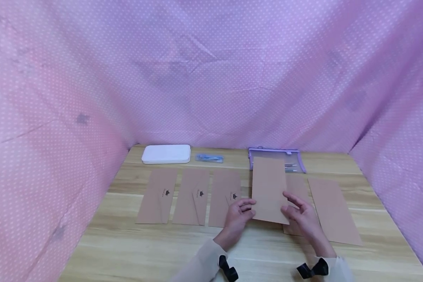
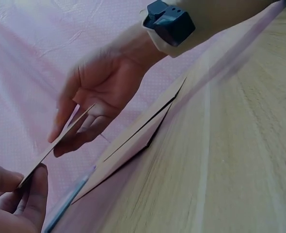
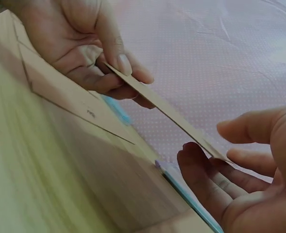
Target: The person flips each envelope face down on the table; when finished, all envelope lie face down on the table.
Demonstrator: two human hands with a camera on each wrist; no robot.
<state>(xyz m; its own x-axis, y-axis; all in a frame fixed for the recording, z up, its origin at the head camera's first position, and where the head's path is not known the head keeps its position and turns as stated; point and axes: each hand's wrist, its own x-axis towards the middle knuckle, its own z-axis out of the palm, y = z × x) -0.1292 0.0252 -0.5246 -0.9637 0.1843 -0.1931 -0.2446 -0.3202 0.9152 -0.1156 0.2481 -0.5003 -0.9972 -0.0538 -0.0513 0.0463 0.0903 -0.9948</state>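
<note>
A plain brown envelope [image 1: 269,188] is held up above the table, tilted, and seen edge-on in the left wrist view. At its left edge, my left hand [image 1: 237,219] pinches it near the lower corner between thumb and fingers. Fingers of my right hand [image 1: 304,219] touch the opposite edge, while the right wrist view shows that thumb raised off the paper. Beneath and to the right lie two more plain brown envelopes, one partly covered [image 1: 297,188] and one in full view [image 1: 335,211].
Three brown envelopes [image 1: 188,196] with crown prints lie in a row at left. Behind them are a white flat case [image 1: 166,154] and a small blue packet [image 1: 209,158]. A purple-edged zip pouch [image 1: 299,158] lies at the back, partly hidden. Pink dotted cloth [image 1: 211,98] surrounds the wooden table [image 1: 127,246].
</note>
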